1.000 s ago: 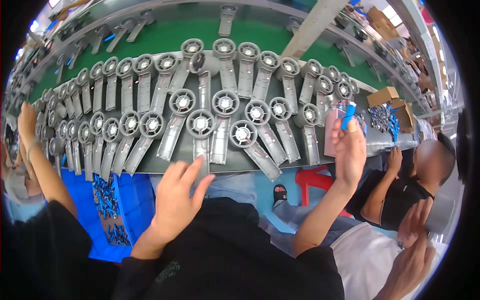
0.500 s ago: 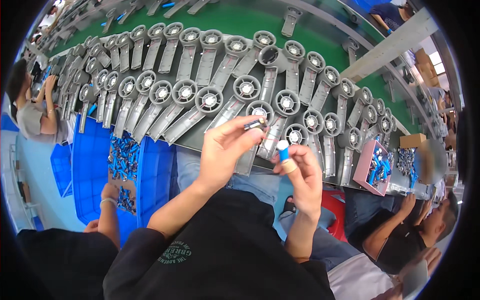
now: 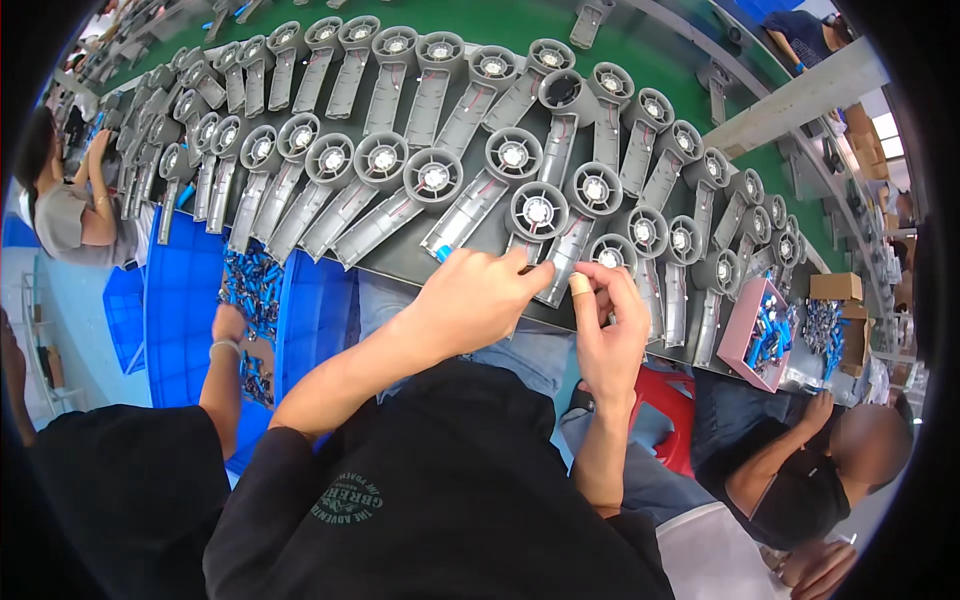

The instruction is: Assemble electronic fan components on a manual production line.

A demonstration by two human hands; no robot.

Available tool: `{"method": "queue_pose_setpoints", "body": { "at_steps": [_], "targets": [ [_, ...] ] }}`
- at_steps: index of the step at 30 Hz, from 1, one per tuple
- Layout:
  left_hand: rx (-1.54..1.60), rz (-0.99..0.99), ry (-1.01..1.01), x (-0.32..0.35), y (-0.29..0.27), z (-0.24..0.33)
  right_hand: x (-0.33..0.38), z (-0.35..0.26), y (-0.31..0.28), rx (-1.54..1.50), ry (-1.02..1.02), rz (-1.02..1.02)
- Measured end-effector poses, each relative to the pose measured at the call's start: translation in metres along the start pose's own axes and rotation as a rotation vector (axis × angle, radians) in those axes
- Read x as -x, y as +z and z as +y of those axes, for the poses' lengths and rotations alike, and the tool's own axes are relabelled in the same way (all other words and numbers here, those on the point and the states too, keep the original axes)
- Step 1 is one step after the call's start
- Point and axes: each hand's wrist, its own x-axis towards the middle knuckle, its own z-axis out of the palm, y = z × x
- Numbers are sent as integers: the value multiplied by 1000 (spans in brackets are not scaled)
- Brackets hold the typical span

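Dozens of grey plastic fan housings (image 3: 470, 210) lie fanned across the dark bench — the one being worked on (image 3: 560, 272) sits at its near edge. Left hand (image 3: 478, 300), fingers curled, pinches something small over it; right hand (image 3: 608, 325) pinches beside it — best kept steady and close.

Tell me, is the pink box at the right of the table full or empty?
Not empty. The pink box lies open on the table edge, and blue pieces show inside it. How full it is, I cannot tell.
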Motion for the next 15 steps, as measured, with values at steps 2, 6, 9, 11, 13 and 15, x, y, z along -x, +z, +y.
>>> {"method": "queue_pose_setpoints", "body": {
  "at_steps": [2,6,9,11,13,15],
  "targets": [
    [-58,-30,33,-3,5,-1,2,1,1,-19,3,17],
    [253,181,-125,-6,12,-1,5,3,12,-122,42,69],
    [656,279,-471,-6,7,3,3,1,28,-150,37,78],
    [823,229,-682,-3,5,3,-4,1,43,-32,-127,159],
    [913,255,-629,-3,9,0,-7,11,54,-32,-189,167],
    [898,231,-649,-1,7,-1,-7,16,60,-45,-216,222]
  ]
}}
